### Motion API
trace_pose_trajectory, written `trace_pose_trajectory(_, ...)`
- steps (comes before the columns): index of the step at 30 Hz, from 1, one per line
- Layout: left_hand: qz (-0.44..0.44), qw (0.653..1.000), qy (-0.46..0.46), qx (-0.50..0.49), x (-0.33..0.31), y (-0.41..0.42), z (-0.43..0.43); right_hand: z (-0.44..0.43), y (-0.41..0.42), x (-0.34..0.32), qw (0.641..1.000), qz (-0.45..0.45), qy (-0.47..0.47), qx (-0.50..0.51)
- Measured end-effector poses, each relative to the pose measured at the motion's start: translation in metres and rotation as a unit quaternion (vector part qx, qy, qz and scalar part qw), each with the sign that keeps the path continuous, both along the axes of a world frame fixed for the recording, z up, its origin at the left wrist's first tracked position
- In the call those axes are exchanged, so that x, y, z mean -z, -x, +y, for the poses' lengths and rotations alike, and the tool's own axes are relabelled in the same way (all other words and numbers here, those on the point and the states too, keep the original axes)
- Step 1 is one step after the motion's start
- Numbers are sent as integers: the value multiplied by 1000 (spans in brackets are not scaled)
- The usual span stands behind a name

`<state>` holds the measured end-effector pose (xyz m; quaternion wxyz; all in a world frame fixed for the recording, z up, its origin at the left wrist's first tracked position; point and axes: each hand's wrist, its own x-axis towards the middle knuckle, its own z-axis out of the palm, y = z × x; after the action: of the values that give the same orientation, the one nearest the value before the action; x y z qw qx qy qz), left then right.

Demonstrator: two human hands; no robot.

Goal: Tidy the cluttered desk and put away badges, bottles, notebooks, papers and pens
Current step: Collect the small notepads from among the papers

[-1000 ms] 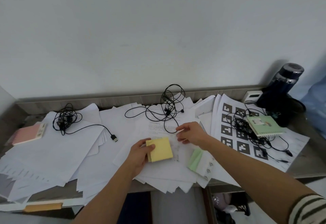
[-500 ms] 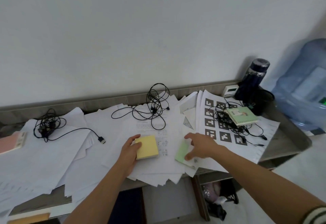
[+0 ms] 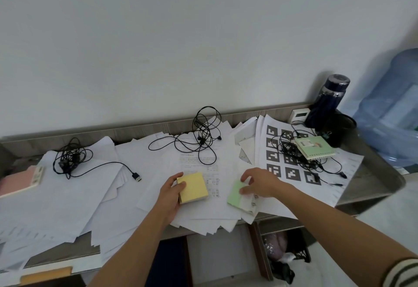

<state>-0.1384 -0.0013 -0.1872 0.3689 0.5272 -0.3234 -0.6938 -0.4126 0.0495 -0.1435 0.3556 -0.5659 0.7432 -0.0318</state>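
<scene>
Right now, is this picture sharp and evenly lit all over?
Head view: even light, no glare; the dark lidded drinking bottle casts a faint shadow on the white wall. Head view: the translucent blue water jug at right is smeared, the grey desk's right end looks stretched by the wide lens, and print on the white sheets is unreadable.

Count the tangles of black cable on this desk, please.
3: a USB cable at the left, earphones at the back middle, a tangle at the right partly under the green notebook. Papers may hide more.
</scene>
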Motion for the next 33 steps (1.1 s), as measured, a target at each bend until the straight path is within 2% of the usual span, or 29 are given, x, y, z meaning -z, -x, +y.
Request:
trace_pose_trajectory(4, 8, 1000, -5, 1, 1, -2, 0, -2, 13, -2, 996, -68, -58, -5)
trace_pose_trajectory(8, 20, 1000, -9, 0, 1, -2, -2, 4, 16, 7, 998, -56, -4, 31)
trace_pose_trajectory(11, 21, 1000, -14, 1, 0, -2, -2, 2, 7, 9, 998, -11, 22, 50)
trace_pose_trajectory(13, 23, 1000, -17, -1, -1, -2, -2, 1, -3, 5, 998, 31, 4, 47)
trace_pose_trajectory(16, 23, 1000, -16, 1, -2, -2, -2, -2, -16, 1, 995, 97, -18, -17)
trace_pose_trajectory(21, 27, 999, -17, -1, -3, -2, -1, -7, -25, -2, 992, 106, -37, -55)
trace_pose_trajectory(24, 30, 999, -15, 0, -3, -2, 0, -9, -22, 3, 998, 41, -44, -19)
trace_pose_trajectory(26, 26, 1000, -12, 0, -5, -2, 1, -9, -19, -1, 995, -76, -10, 60)
trace_pose_trajectory(29, 28, 999, -22, 4, -10, 1, 2, -15, -21, -20, 945, -266, 27, 185)
trace_pose_trajectory(31, 30, 999, -31, 15, -14, 4, 3, -21, -28, -32, 922, -336, 15, 194)
trace_pose_trajectory(33, 36, 998, -42, 25, -17, 7, 7, -24, -37, -34, 923, -345, -2, 168)
